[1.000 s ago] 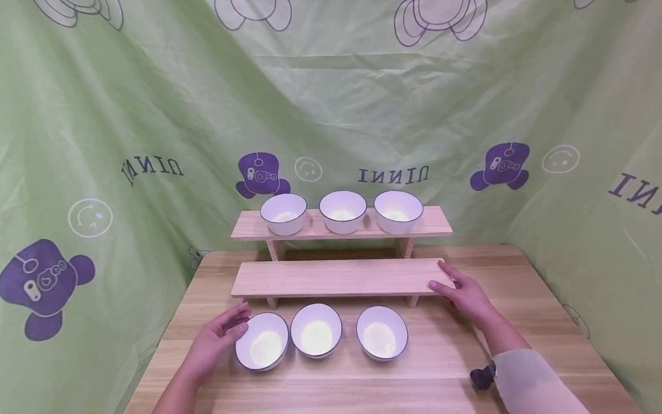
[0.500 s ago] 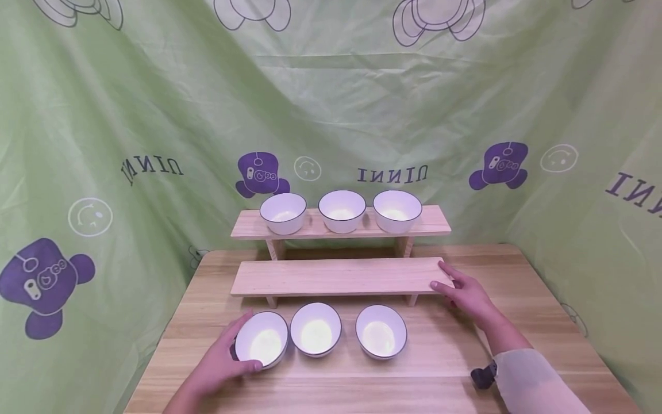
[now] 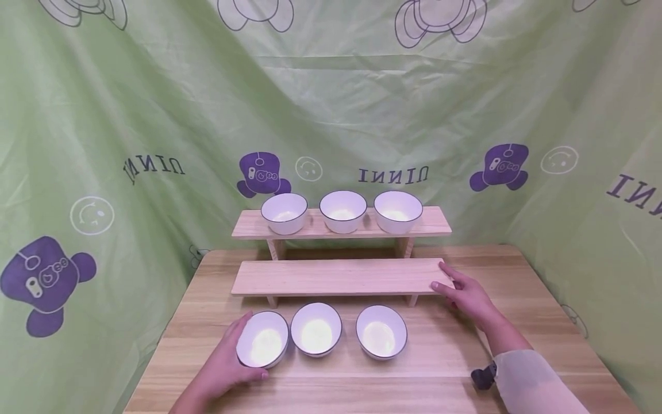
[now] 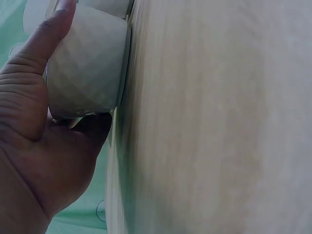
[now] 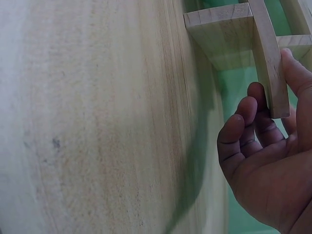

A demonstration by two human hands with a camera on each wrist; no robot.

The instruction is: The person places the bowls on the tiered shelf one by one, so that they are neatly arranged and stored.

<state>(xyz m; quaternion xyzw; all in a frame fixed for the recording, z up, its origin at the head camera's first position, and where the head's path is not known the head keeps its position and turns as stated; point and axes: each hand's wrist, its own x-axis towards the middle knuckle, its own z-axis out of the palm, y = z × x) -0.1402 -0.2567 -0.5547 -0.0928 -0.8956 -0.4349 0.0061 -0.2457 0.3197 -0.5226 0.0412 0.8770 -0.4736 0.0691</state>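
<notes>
In the head view my left hand (image 3: 225,361) grips the leftmost front bowl (image 3: 262,340), white with a dark rim, fingers round its left side and thumb at its near side. The left wrist view shows the thumb along the bowl's faceted outer wall (image 4: 87,63), its base close to the tabletop. My right hand (image 3: 469,297) holds the right end of the lower board of a two-step wooden shelf (image 3: 341,277). In the right wrist view, the thumb lies on the top of the board (image 5: 270,68) and curled fingers sit beneath it.
Two more white bowls, a middle one (image 3: 316,330) and a right one (image 3: 381,333), stand on the wooden table (image 3: 414,391) before the shelf. Three matching bowls, one central (image 3: 343,213), line the upper board (image 3: 434,221). A green printed curtain (image 3: 331,103) surrounds the table.
My left hand has come from beside the leftmost bowl to close round it, its thumb moving to the near side. The right hand stays on the shelf end.
</notes>
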